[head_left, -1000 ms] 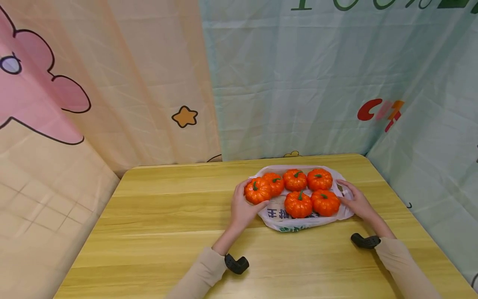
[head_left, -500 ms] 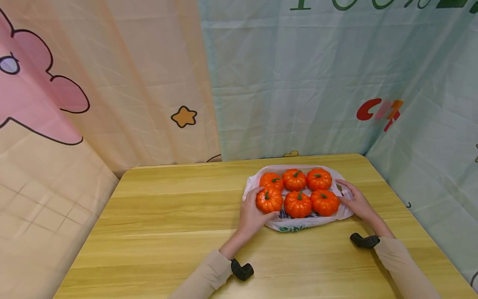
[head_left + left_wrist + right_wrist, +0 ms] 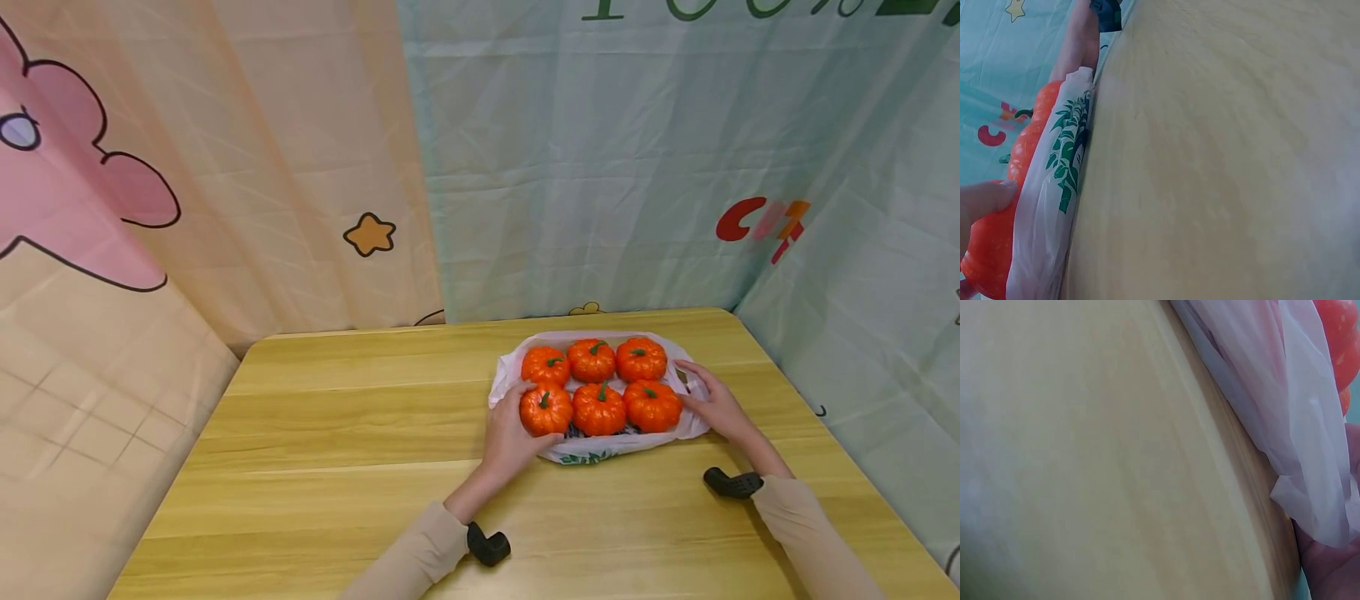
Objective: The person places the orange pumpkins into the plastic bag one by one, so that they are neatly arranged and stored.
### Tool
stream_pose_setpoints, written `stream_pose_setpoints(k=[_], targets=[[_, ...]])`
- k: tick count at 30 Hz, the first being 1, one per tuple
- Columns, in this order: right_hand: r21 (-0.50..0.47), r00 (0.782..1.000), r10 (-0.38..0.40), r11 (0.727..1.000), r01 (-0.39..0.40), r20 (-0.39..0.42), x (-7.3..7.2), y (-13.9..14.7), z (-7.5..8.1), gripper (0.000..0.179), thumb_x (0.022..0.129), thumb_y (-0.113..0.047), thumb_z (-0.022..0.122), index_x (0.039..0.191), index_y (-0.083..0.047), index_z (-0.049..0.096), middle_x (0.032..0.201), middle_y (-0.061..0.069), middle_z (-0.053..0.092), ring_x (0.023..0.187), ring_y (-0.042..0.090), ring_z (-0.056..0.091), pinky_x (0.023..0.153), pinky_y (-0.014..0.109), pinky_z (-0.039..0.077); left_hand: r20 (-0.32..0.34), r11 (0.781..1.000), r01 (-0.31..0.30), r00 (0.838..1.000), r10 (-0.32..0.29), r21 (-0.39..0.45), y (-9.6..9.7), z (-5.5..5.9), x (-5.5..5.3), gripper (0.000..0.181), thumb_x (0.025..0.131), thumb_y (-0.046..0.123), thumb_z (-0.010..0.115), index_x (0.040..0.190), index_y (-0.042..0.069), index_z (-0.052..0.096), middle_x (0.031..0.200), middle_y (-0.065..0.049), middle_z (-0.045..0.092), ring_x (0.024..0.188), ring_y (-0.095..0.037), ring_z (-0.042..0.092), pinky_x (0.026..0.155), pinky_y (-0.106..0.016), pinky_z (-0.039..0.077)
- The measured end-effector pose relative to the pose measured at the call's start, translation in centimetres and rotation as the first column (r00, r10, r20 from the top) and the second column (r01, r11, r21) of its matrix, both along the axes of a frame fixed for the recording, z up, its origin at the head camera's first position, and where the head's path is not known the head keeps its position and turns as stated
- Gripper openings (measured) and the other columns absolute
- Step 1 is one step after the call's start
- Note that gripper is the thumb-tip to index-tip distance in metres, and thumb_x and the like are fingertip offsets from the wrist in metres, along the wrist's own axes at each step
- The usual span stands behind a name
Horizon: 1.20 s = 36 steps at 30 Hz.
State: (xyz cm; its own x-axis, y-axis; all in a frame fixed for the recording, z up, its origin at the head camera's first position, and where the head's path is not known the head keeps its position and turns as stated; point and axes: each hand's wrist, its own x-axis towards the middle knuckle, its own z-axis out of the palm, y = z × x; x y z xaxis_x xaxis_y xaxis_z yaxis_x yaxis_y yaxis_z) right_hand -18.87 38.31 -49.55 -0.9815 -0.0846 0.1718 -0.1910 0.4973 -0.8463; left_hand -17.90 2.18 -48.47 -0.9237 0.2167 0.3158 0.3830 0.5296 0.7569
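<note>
Several small, shiny orange pumpkins with green stems sit in two rows in a white plastic bag [image 3: 622, 452], whose sides are turned low around them. Thumb and fingers of my left hand [image 3: 510, 437] grip the front-left pumpkin [image 3: 546, 410] from its left side. The left wrist view shows the thumb [image 3: 988, 197] pressed on that pumpkin, just above the bag's leaf-printed side. At the opposite end, my right hand [image 3: 717, 404] holds the bag's right edge, thumb close to the front-right pumpkin [image 3: 653, 407]. Loose plastic [image 3: 1316, 425] drapes over the right palm in the right wrist view.
The bag rests on a wooden table [image 3: 337, 467], right of its middle and toward the back. Printed curtains [image 3: 570, 167] hang behind the table and along both sides. A black device [image 3: 487, 546] is strapped at each wrist.
My left hand has moved the pumpkin it grips forward and right, from the bag's left edge into the front row's left spot. The right hand stays at the bag's right end.
</note>
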Motion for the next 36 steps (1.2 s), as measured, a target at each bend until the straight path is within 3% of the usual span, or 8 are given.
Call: stream_pose_setpoints(k=[7, 19, 30, 36], targets=[[-0.003, 1.000, 0.002, 1.000, -0.002, -0.007, -0.02, 0.00, -0.05, 0.057, 0.094, -0.005, 0.056, 0.143, 0.009, 0.030, 0.146, 0.039, 0.023, 0.136, 0.055, 0.010, 0.106, 0.073, 0.008, 0.007, 0.997, -0.021, 1.000, 0.021, -0.072, 0.05, -0.11, 0.20, 0.076, 0.066, 0.035, 0.086, 0.129, 0.014, 0.048, 0.127, -0.006, 0.060, 0.119, -0.023, 0.055, 0.102, -0.049, 0.036], [0.015, 1.000, -0.012, 1.000, 0.012, -0.009, -0.02, -0.13, 0.05, 0.055, 0.094, -0.004, 0.056, 0.142, 0.009, 0.031, 0.145, 0.039, 0.025, 0.135, 0.054, 0.012, 0.106, 0.072, 0.009, -0.022, 0.993, -0.053, 0.998, 0.051, -0.104, -0.05, -0.26, 0.14, 0.072, 0.065, 0.038, 0.086, 0.125, 0.015, 0.054, 0.124, -0.004, 0.061, 0.114, -0.023, 0.058, 0.096, -0.047, 0.040], [0.003, 1.000, -0.002, 1.000, 0.002, -0.007, 0.00, -0.18, 0.08, 0.056, 0.094, -0.004, 0.056, 0.142, 0.009, 0.031, 0.146, 0.038, 0.024, 0.135, 0.055, 0.012, 0.106, 0.072, 0.009, -0.001, 0.969, -0.082, 0.996, 0.084, -0.233, 0.21, 0.29, 0.50, 0.073, 0.069, 0.046, 0.082, 0.130, 0.018, 0.054, 0.123, -0.003, 0.059, 0.112, -0.023, 0.055, 0.092, -0.043, 0.041], [-0.015, 1.000, -0.001, 1.000, 0.001, -0.002, -0.01, -0.09, -0.11, 0.056, 0.094, -0.003, 0.055, 0.142, 0.009, 0.030, 0.146, 0.039, 0.023, 0.136, 0.054, 0.010, 0.106, 0.072, 0.007, -0.027, 0.966, -0.065, 0.998, 0.060, -0.250, 0.15, 0.21, 0.60, 0.075, 0.070, 0.045, 0.081, 0.134, 0.018, 0.052, 0.127, -0.006, 0.055, 0.113, -0.025, 0.053, 0.094, -0.045, 0.040]])
